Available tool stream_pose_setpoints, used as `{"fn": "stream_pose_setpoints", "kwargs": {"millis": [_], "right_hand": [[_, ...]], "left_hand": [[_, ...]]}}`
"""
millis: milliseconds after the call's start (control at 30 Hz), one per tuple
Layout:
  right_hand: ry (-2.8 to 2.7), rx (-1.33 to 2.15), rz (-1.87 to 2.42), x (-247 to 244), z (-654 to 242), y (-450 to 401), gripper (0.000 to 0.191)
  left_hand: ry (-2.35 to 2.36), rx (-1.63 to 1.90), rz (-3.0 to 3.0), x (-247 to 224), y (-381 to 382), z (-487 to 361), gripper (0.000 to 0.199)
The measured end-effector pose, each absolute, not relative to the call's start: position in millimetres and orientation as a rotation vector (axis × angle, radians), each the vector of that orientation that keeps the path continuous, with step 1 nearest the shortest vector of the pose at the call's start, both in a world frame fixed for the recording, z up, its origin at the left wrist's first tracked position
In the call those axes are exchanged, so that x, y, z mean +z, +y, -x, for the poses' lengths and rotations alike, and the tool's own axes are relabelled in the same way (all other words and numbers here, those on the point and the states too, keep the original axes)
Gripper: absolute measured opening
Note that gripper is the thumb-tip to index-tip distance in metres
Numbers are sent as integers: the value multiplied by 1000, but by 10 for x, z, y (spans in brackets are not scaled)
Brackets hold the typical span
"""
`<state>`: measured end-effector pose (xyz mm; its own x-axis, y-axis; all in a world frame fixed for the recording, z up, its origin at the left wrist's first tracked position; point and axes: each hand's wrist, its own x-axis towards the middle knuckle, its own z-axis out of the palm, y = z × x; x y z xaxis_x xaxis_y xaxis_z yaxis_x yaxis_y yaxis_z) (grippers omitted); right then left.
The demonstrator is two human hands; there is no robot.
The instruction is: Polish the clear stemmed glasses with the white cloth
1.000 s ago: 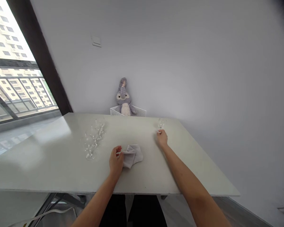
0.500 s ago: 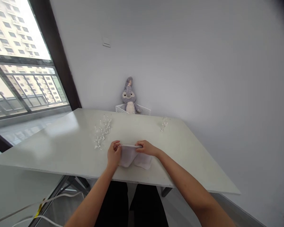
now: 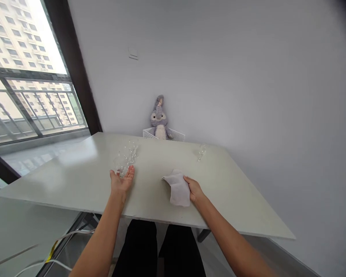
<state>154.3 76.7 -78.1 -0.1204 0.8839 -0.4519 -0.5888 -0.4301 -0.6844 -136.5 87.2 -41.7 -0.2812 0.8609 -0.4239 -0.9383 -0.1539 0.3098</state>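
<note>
A light grey cloth (image 3: 180, 189) hangs from my right hand (image 3: 193, 189), whose fingers are closed on its right edge just above the white table. My left hand (image 3: 122, 181) is palm up with its fingers apart, at the near end of a group of clear glasses (image 3: 132, 151). The nearest glass is just beyond the fingertips and partly hidden by them; whether they touch it I cannot tell. Another clear glass (image 3: 202, 152) stands alone at the back right.
The white table (image 3: 75, 181) reaches back to a grey wall. Behind its far edge a grey plush toy (image 3: 160, 122) sits in a white perforated basket (image 3: 177, 135). A window is at the left, and white cables (image 3: 57, 262) run at the lower left.
My left hand has let go of the cloth, moved left to the glasses and opened. My right hand has moved slightly right and down with the cloth, which now hangs differently.
</note>
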Motion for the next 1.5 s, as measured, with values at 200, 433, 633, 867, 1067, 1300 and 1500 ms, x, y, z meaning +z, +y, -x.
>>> {"fn": "stream_pose_setpoints", "kwargs": {"millis": [200, 433, 633, 867, 1067, 1300, 1500], "right_hand": [[-363, 1567, 1035, -762, -1661, 493, 17], [-1260, 502, 1189, -322, -1624, 303, 22], [-1958, 472, 1116, -188, -1167, 256, 44], [-1779, 1102, 981, -318, -1155, 284, 47], [-1593, 1468, 856, -435, -1191, 355, 38], [-1101, 1698, 731, -638, -1308, 304, 28], [-1367, 1528, 824, -592, -1352, 219, 31]], "left_hand": [[588, 1741, 124, -333, 794, 1332, 25], [638, 1547, -331, -467, 675, 595, 19], [563, 1508, -520, -570, 652, 104, 22], [621, 1393, -699, -522, 513, 112, 32], [740, 1282, -985, -579, 441, 72, 42], [779, 1248, -1227, -449, 416, 197, 41], [812, 1083, -1315, -394, 428, 241, 40]]}}
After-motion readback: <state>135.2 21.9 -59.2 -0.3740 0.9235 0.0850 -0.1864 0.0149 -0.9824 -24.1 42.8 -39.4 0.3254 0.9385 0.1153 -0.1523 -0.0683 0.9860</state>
